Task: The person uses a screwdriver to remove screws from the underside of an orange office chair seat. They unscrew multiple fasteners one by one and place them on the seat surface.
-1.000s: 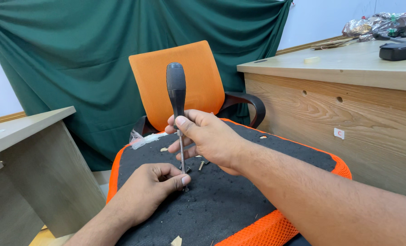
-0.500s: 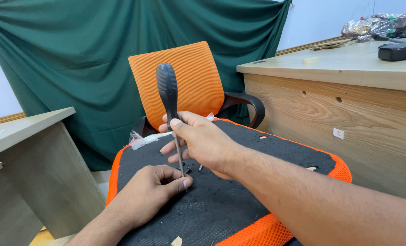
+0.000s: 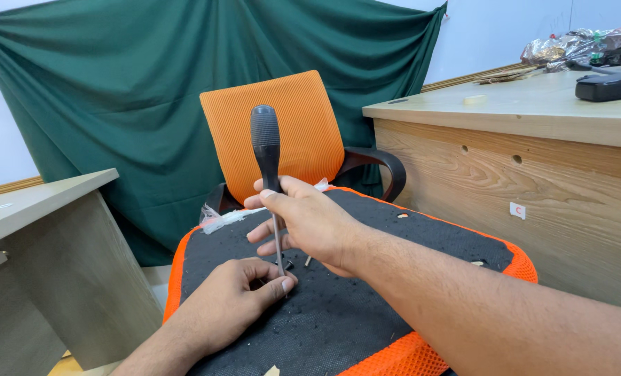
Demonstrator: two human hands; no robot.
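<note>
Head view: the right hand (image 3: pixel 310 221) grips a black-handled screwdriver (image 3: pixel 266 150) upright (tip down) on the black seat cushion (image 3: pixel 366 306), while the left hand (image 3: pixel 237 303) pinches closed around its tip.

Head camera looks down, seemingly close, forward.

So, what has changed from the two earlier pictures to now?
Little changed. The screwdriver, held in the right hand, leaned left half a second ago and now stands nearly upright again, as at first. The left hand stayed pinched at its tip on the black seat pad. Nothing was picked up or let go. The loose screws and the orange chair stayed in place.
</note>
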